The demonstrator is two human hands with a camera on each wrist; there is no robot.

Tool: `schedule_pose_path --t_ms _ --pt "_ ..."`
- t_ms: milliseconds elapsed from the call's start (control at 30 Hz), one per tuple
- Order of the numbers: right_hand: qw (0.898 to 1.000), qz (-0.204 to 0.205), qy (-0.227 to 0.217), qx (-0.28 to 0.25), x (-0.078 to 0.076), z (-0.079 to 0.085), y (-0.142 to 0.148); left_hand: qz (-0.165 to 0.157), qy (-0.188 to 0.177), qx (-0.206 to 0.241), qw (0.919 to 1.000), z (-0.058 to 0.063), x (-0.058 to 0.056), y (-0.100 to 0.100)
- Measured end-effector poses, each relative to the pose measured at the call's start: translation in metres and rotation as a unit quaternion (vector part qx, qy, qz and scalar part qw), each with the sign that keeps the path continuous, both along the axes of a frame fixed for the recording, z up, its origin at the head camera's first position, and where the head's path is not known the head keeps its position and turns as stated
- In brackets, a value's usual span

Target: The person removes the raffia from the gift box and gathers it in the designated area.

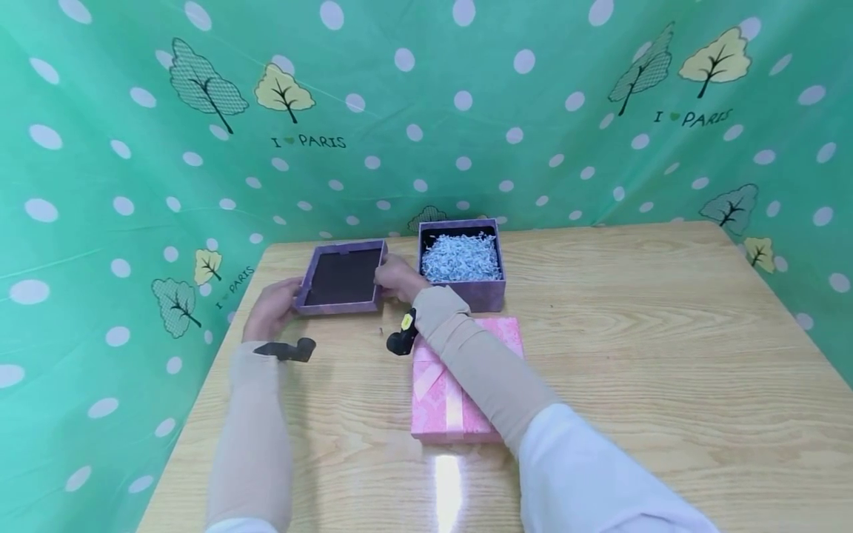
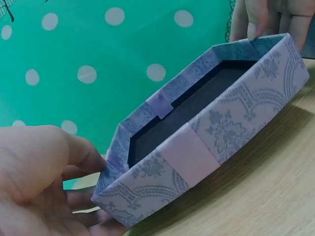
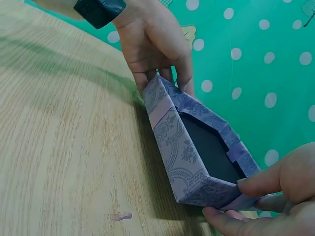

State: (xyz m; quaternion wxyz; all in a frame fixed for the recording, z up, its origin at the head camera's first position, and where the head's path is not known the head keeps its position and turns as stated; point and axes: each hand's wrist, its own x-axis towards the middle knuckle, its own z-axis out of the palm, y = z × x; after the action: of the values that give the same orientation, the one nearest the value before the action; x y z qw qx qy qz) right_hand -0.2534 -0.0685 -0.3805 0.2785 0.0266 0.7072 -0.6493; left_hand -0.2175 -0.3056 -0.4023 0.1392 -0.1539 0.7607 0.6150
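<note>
A purple patterned box lid (image 1: 343,276) lies inside-up at the table's back left, its black inner face showing and a pale ribbon band (image 2: 191,155) across its side wall. My left hand (image 1: 272,307) grips its left wall, thumb over the rim and fingers beneath, as the left wrist view shows. At the opposite wall my right hand (image 1: 400,279) pinches the lid, thumb (image 3: 261,183) on the rim and fingers under the edge. The matching purple box (image 1: 470,296), filled with light blue paper shreds (image 1: 461,257), stands just right of my right hand.
A pink gift box (image 1: 433,407) with a ribbon bow sits under my right forearm, partly hidden by it. The wooden table (image 1: 640,333) ends at a green dotted curtain (image 1: 460,163) at the back and sides. A small purple scrap (image 3: 121,216) lies on the tabletop.
</note>
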Motion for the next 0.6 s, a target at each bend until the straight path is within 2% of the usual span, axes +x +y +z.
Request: schedule_pose_path --t_ms 200,433,600 --pt "1.0 -0.008 0.012 0.005 -0.001 -0.003 -0.004 0.002 0.0 -0.008 1.0 -0.012 -0.005 -0.003" --pt "1.0 0.011 -0.021 -0.018 -0.006 -0.006 -0.006 0.005 0.003 -0.013 0.9999 -0.013 -0.006 -0.002" --pt "0.999 0.034 -0.023 0.031 -0.005 -0.004 -0.005 0.009 0.007 -0.017 0.9998 -0.014 -0.007 -0.002"
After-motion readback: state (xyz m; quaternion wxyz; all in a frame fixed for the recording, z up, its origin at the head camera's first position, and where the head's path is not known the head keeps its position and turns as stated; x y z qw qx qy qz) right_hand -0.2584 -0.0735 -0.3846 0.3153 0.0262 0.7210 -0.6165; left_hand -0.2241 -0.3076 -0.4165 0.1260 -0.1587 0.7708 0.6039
